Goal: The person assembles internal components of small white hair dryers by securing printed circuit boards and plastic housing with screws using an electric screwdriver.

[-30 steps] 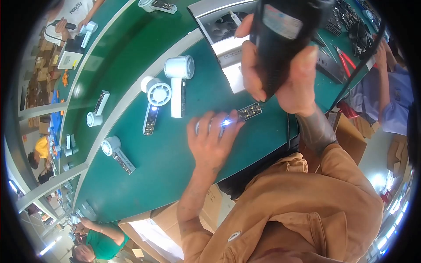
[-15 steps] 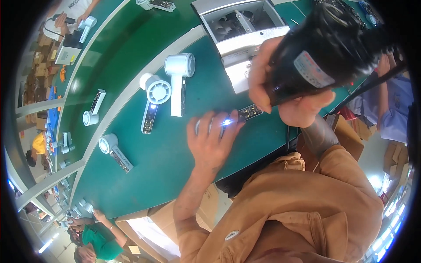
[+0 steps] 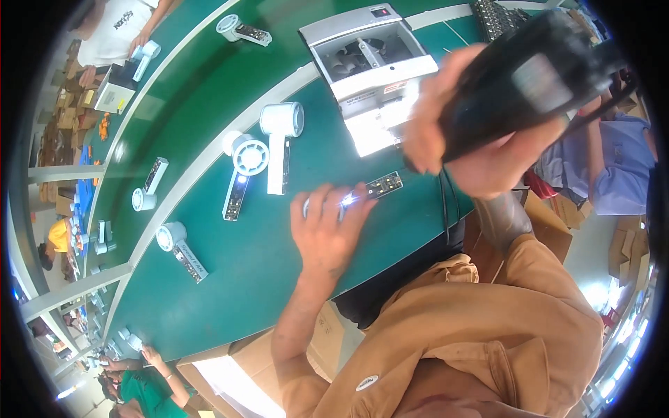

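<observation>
Left fingers [image 3: 330, 209] are wrapped over the fan [image 3: 385, 184], long axis aimed rightward, toward the black tool [image 3: 498, 104] gripped by right fingers [image 3: 422, 139].

Your shirt [image 3: 474, 320] is tan brown with a white oval badge [image 3: 367, 383]. Your power tool [image 3: 509, 97] is black, its label [image 3: 542, 82] pale grey. Your circuit board [image 3: 387, 184] is dark, dotted with pale gold squares, beside a blue-white light [image 3: 350, 200]. Your table [image 3: 209, 313] is teal green; the handheld fans [image 3: 281, 120] before you are pale blue. The boxy machine [image 3: 404, 70] is silver-white, its display [image 3: 380, 12] lit red.
</observation>
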### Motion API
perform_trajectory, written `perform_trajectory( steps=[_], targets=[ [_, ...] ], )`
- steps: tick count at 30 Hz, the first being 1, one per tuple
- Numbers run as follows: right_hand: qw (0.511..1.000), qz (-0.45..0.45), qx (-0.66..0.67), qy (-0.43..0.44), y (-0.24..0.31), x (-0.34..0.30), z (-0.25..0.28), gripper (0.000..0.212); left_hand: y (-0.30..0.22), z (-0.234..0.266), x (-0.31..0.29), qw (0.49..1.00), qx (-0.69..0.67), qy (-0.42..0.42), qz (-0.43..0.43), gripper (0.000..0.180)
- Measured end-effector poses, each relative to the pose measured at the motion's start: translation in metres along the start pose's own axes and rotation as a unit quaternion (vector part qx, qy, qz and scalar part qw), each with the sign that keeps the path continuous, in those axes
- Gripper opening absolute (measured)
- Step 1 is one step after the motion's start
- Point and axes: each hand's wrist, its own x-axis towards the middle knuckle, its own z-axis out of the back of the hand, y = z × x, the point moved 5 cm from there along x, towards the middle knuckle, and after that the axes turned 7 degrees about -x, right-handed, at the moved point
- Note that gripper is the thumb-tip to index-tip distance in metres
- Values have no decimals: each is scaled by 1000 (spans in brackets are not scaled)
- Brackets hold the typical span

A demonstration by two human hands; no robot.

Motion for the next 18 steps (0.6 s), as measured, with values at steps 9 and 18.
perform_trajectory(
  steps=[9,18],
  targets=[
    [974,0,-190,-123,26,39,-14,90,1,1,-1,1000,5,10,5,29],
    [975,-36,-163,-147,9,29,-5,91,0,0,-2,1000,12,10,1,30]
  ],
)
